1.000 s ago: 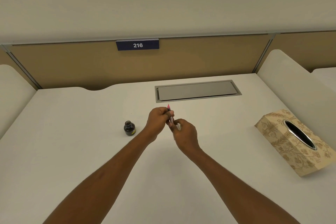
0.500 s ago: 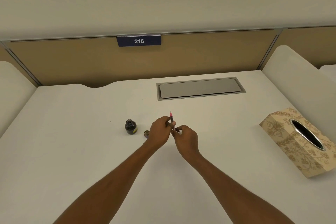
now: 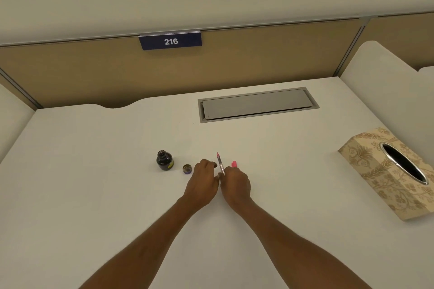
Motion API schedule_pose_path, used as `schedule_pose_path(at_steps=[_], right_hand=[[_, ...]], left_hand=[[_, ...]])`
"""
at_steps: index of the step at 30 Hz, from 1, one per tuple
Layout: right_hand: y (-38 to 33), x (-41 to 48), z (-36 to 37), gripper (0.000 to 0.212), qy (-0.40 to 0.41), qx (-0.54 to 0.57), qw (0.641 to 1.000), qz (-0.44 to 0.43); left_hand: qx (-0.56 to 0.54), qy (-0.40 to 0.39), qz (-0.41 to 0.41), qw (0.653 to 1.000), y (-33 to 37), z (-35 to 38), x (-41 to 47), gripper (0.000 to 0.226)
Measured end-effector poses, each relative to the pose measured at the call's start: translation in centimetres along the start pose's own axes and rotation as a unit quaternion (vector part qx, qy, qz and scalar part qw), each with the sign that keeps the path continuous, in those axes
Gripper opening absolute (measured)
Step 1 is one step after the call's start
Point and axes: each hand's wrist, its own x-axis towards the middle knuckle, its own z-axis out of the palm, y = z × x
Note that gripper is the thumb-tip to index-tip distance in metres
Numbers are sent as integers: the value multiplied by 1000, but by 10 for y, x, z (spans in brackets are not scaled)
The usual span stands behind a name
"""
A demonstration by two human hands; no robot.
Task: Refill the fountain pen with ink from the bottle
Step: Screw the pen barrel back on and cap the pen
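Observation:
A small dark ink bottle [image 3: 164,161] stands uncapped on the white desk, with its round cap [image 3: 187,168] lying just to its right. My right hand [image 3: 235,183] pinches a thin fountain pen part [image 3: 220,163] with a pink tip, held nearly upright. A pink pen piece [image 3: 234,164] lies on the desk behind my right hand. My left hand [image 3: 203,180] rests beside the pen with its fingers curled; it appears to have let go, and nothing shows in it.
A patterned tissue box [image 3: 389,171] sits at the right edge. A grey cable hatch [image 3: 257,104] is set into the desk [image 3: 94,171] at the back. A tan partition with a sign reading 216 [image 3: 171,41] closes off the far side.
Both hands have come down toward the desk. My left hand has released the pen, which stays in my right hand. The bottle cap and a pink piece have come into view.

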Motion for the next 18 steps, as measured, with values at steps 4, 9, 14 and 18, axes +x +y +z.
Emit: schedule_pose_path(at_steps=[4, 9, 14, 18], right_hand=[[1, 0, 2, 24, -9, -27, 1000, -1], [-1, 0, 3, 25, -24, -55, 998, 24], [1, -4, 7, 23, -26, -66, 997, 37], [1, -3, 7, 24, -13, -69, 997, 42]], left_hand=[[31, -6, 43, 999, -4, 6, -1, 33], [32, -26, 45, 998, -8, 11, -1, 36], [36, -38, 51, 997, -11, 14, -2, 36], [43, -38, 68, 996, -12, 15, -1, 37]])
